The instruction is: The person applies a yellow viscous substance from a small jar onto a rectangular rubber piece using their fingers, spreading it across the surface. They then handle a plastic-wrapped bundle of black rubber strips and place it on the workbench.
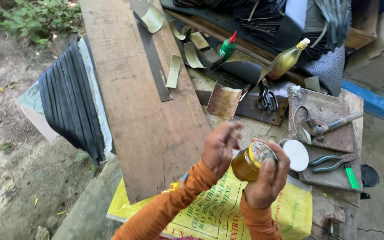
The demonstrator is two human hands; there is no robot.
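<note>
My right hand [267, 178] grips a small glass jar [247, 163] of amber liquid, tilted with its open mouth facing up toward me. My left hand [218, 146] hovers just left of the jar's mouth, fingers pinched together near the rim; whether they hold anything is too small to tell. Both arms wear orange sleeves. A round white lid [296, 154] lies just right of the jar on the bench.
A long wooden plank [134, 89] runs up the left. Scissors [267, 98], a hammer [330, 125], green-handled pliers [332, 162], a green lighter [351, 176], two squeeze bottles [287, 58], black rubber strips [70, 98] and a yellow printed sack [218, 213] surround the hands.
</note>
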